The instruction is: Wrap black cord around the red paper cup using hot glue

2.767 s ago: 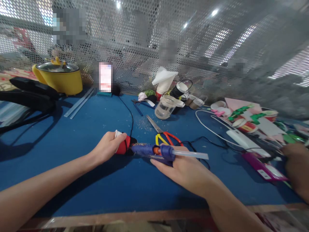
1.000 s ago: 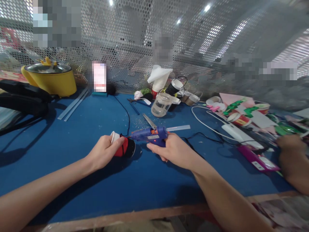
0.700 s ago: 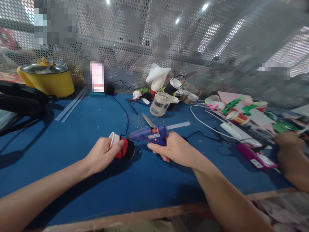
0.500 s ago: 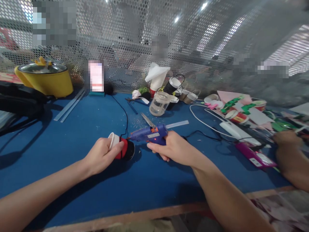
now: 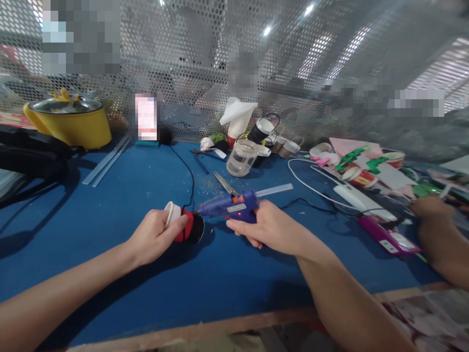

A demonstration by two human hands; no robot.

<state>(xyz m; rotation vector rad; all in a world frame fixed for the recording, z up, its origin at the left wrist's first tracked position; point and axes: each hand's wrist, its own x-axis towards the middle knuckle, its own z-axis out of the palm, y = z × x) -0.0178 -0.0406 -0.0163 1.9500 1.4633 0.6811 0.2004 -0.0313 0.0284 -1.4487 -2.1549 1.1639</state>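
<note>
My left hand [image 5: 156, 233] is wrapped round a paper cup [image 5: 189, 226], tilted on its side with its white rim toward the left. Red covers the cup's middle and a black band its right end. A black cord [image 5: 193, 183] runs from the cup back across the table to a dark ball [image 5: 166, 136]. In my right hand [image 5: 266, 226] is a blue glue gun [image 5: 229, 206] with a small red light lit. Its nozzle points left, at or very near the cup; contact is unclear. A clear glue stick [image 5: 274, 189] sticks out of its back.
Behind the glue gun lie scissors [image 5: 223, 182] and a clear plastic jar [image 5: 242, 159]. A purple power strip [image 5: 386, 236] is on the right, near another person's hand [image 5: 430, 210]. A yellow pot [image 5: 71, 122] and a lit phone [image 5: 146, 117] stand at the back left.
My right hand has shifted slightly right with the glue gun, whose nozzle has drawn back a little along the cup. My left hand and the cup have barely moved.
</note>
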